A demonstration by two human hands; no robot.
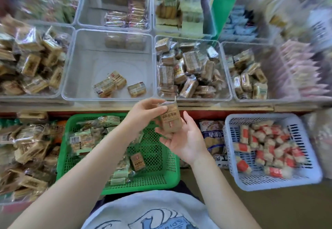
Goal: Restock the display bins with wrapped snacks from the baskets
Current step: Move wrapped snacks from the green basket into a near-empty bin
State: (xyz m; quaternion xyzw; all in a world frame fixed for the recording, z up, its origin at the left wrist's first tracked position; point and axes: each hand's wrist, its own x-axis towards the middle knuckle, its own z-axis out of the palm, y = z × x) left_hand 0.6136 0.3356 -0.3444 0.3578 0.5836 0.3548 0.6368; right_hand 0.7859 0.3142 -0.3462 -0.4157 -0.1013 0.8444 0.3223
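Both hands hold one brown snack (169, 119) in the middle of the view, above the green basket (161, 184). The left hand (143, 111) pinches its top end with thumb and fingers. The right hand (181, 139) lies open under it, fingers spread wide, with the snack resting on the fingertips. At 12 o'clock from the hands sits a clear bin (80, 63) with three snacks (118, 85) in it. The bin at 1 o'clock (222, 78) is piled with brown snacks. A blue basket (233, 157) at 3 o'clock holds red and white snacks (265, 149). More green-wrapped snacks (84, 139) lie in the green basket.
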